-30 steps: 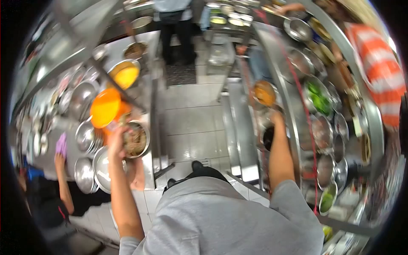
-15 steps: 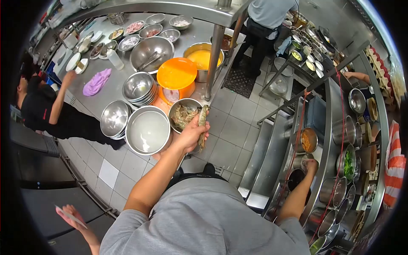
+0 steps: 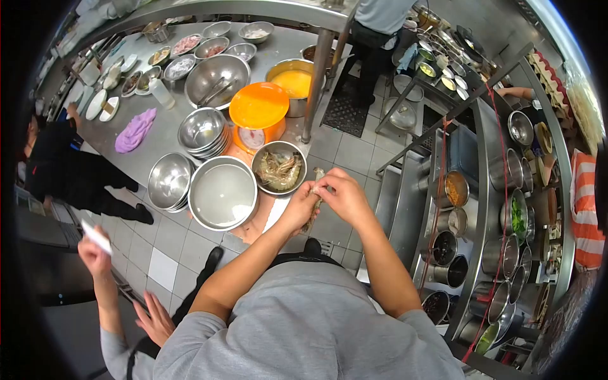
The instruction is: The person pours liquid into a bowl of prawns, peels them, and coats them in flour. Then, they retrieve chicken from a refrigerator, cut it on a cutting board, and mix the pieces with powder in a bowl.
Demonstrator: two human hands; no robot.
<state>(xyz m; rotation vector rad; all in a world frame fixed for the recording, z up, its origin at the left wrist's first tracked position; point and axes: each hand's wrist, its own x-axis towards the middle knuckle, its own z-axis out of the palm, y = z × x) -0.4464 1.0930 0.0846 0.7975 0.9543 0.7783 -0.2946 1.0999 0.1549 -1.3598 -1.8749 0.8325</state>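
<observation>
My left hand (image 3: 300,208) is closed around a large raw prawn (image 3: 316,173), just past the near right edge of a steel bowl of prawns (image 3: 280,170). The fingers of my right hand (image 3: 339,195) pinch the same prawn near its upper end, touching the left fingers. Left of the prawn bowl, a big pot of cloudy liquid (image 3: 223,194) stands at the counter's edge. Behind these are an orange lidded tub (image 3: 259,107) and a pot of yellow liquid (image 3: 296,81).
Stacked steel bowls (image 3: 171,180) and a purple cloth (image 3: 135,130) lie on the left counter (image 3: 180,120). A metal post (image 3: 316,85) rises behind the prawn bowl. Food pots (image 3: 500,253) line the right shelves. Co-workers stand left and behind; another's hands (image 3: 95,252) are at lower left.
My right hand has come from the pots at right to the prawn. My left hand has moved slightly right and down. The lower-left person's hands have come further in; the left co-worker has shifted.
</observation>
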